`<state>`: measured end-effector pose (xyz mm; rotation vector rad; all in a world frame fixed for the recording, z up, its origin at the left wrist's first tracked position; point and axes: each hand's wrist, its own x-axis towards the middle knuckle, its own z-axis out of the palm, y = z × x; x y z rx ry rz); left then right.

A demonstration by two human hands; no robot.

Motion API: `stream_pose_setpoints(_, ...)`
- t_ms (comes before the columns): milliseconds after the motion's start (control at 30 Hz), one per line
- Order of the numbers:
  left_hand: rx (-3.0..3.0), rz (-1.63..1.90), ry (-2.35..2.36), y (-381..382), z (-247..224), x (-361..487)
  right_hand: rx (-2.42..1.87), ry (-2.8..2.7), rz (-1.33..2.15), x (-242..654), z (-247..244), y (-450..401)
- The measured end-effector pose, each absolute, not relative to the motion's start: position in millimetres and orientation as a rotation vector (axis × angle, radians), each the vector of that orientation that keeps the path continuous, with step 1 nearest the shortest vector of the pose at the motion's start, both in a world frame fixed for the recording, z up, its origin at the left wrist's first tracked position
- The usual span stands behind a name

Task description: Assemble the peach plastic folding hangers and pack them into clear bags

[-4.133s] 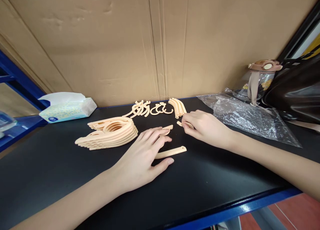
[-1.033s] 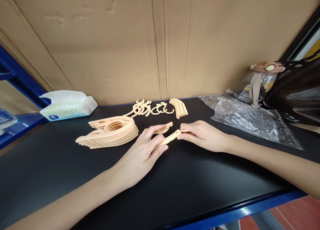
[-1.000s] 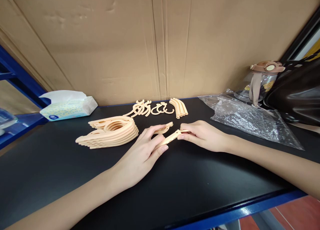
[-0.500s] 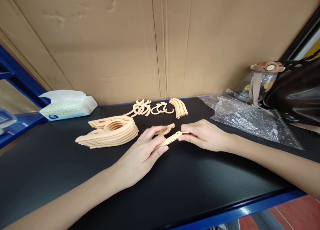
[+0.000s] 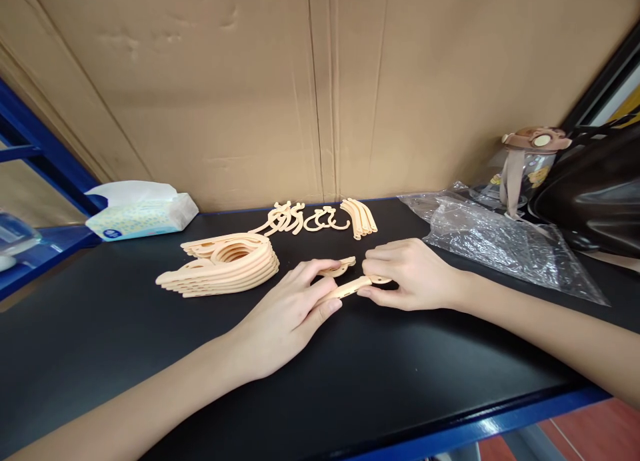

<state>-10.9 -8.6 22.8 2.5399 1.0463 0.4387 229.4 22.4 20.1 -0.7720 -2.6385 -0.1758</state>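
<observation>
A cream plastic folding hanger (image 5: 350, 288) is held low over the black table between both of my hands. My left hand (image 5: 293, 311) is closed around one side, its thumb along the near edge and its fingers over the top, hiding part of the hanger. At the other end, my right hand (image 5: 413, 274) pinches the piece between thumb and curled fingers; a rounded tip with a hole shows there. To the left lies a neat stack of similar hangers (image 5: 240, 269). Behind them are loose hooks (image 5: 287, 219) and a row of curved arm pieces (image 5: 359, 217).
A tissue pack (image 5: 143, 214) lies at the back left. Crumpled clear plastic (image 5: 500, 244) spreads over the right side, near a strapped water bottle (image 5: 537, 164) and a dark bag (image 5: 595, 187). Cardboard (image 5: 225, 94) stands behind the table (image 5: 320, 394), which has a blue front edge.
Both hands and the hanger have dropped slightly in view. The end at my right hand has turned, so its rounded, holed tip now shows. The whole view has shifted a little.
</observation>
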Motion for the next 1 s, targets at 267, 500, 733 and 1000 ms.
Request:
stream_pose_setpoints(267, 2.493, 0.491, 1.073, -7.6, 25.3, -10.9, -0.737, -2.834, -0.018, 225.4, 37.8, 12.3)
stream_pose_setpoints(500, 2.498, 0.397, 1.113, -1.3, 22.7, -16.7, -0.834, -2.893, 0.119, 232.8, 52.0, 7.3)
stream_pose_setpoints(733, 2.493, 0.44, 1.09, -0.8, 18.2, -16.4, -1.009, -2.815, 0.027, 240.6, 42.1, 10.1)
stream_pose_setpoints(1000, 2.561, 0.392, 1.143, -2.5, 15.4, -16.1, -1.093, -2.71, 0.165, 243.3, 39.4, 15.6)
